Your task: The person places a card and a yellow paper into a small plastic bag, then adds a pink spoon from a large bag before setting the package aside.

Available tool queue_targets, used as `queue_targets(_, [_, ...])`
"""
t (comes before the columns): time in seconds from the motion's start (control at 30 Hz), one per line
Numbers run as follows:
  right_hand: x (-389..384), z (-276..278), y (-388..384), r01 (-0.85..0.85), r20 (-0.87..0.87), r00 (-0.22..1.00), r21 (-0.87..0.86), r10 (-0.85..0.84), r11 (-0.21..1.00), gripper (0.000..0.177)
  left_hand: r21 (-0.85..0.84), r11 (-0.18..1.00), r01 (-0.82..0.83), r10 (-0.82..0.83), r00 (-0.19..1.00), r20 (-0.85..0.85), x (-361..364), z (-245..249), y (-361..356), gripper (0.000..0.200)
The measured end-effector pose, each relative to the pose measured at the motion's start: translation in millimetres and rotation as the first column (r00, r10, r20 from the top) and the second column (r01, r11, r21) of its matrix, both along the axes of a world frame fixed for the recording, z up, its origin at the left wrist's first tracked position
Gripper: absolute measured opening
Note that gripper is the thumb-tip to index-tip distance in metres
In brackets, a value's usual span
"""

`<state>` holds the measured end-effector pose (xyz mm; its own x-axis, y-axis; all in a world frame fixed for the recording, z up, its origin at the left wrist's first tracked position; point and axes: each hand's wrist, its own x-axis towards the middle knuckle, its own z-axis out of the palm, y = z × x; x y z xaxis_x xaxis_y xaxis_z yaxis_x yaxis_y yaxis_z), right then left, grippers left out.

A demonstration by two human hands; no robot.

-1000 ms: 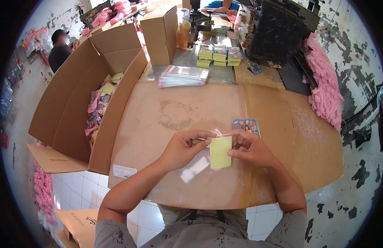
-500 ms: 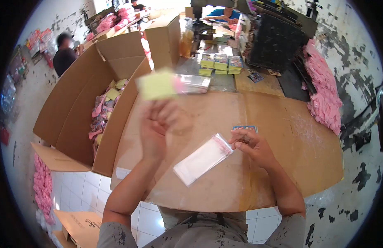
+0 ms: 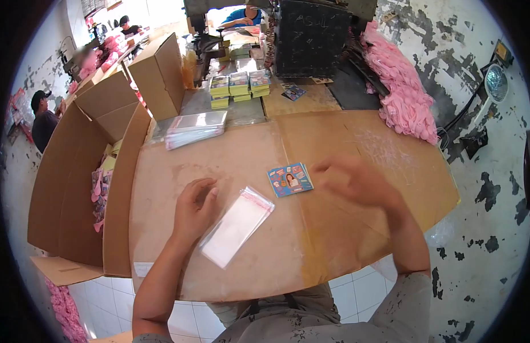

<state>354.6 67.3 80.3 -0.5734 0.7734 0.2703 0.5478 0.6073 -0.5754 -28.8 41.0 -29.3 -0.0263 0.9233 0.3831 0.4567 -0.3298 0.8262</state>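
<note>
My left hand (image 3: 195, 207) is above the cardboard tabletop with nothing in it, its thumb apart from the loosely curved fingers. Just right of it lies a small pile of clear plastic bags (image 3: 233, 231), flaps toward the far side. My right hand (image 3: 359, 182) is smeared by motion, so its fingers cannot be made out. It is beside a little stack of blue printed cards (image 3: 290, 180) showing a person's picture.
A large open carton (image 3: 119, 228) on the left holds packed pink items and yellowish cards. More plastic bags (image 3: 196, 127) lie at the table's far edge, with stacked cards (image 3: 239, 84) beyond. A heap of pink material (image 3: 405, 94) sits at far right. Other people are at the back.
My left hand, which held up a blurred yellow-green card with something pink near the carton, is now lowered and empty. My right hand moved from the bags to the cards' right. My view turned right.
</note>
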Motion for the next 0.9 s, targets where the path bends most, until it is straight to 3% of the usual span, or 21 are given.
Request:
queue_targets(0.03, [28,4,13,0.106,0.020,0.994,-0.016,-0.106,0.994,0.028,-0.033,0.999,0.005,-0.005,1.000,-0.003,-1,-1,1,0.023])
queue_targets(0.1, [98,-15,56,0.355,0.025,0.927,0.254,-0.373,0.899,0.029,-0.096,0.995,0.016,-0.017,1.000,-0.012,-2,-1,1,0.023])
queue_targets(0.17, [174,-30,103,0.606,-0.072,0.792,0.207,-0.606,0.768,0.038,-0.035,0.999,-0.009,0.007,0.999,-0.038,0,-2,3,0.022])
queue_targets(0.23, [272,-54,157,0.745,-0.269,0.666,0.298,-0.696,0.597,0.049,-0.015,0.999,-0.029,0.028,0.999,-0.021,1,-6,4,0.021])
queue_targets(0.3, [356,-63,197,0.798,-0.196,0.557,0.394,-0.807,0.455,0.057,-0.037,0.999,-0.034,0.035,0.999,0.037,0,-15,7,0.020])
queue_targets(0.37, [395,-58,212,0.780,-0.088,0.513,0.464,-0.854,0.420,0.057,-0.060,0.997,-0.046,0.049,0.998,0.050,1,-12,7,0.019])
queue_targets(0.53, [397,-64,235,0.732,0.050,0.204,0.655,-0.978,0.187,0.057,-0.106,0.992,-0.065,0.071,0.996,0.047,3,-7,8,0.019])
queue_targets(0.63, [403,-85,239,0.835,0.105,0.248,0.481,-0.963,0.268,0.054,-0.115,0.991,-0.073,0.077,0.996,0.035,3,-8,10,0.019])
queue_targets(0.73, [397,-77,234,0.839,0.089,0.242,0.481,-0.966,0.255,0.038,-0.143,0.986,-0.084,0.091,0.995,0.044,2,-7,11,0.019])
queue_targets(0.83, [399,-86,239,0.766,0.024,0.255,0.605,-0.967,0.217,0.029,-0.163,0.984,-0.070,0.084,0.993,0.082,3,-6,12,0.019])
queue_targets(0.9, [426,-99,251,0.809,-0.162,0.414,0.516,-0.896,0.280,0.027,-0.159,0.985,-0.064,0.082,0.991,0.110,2,-7,11,0.019])
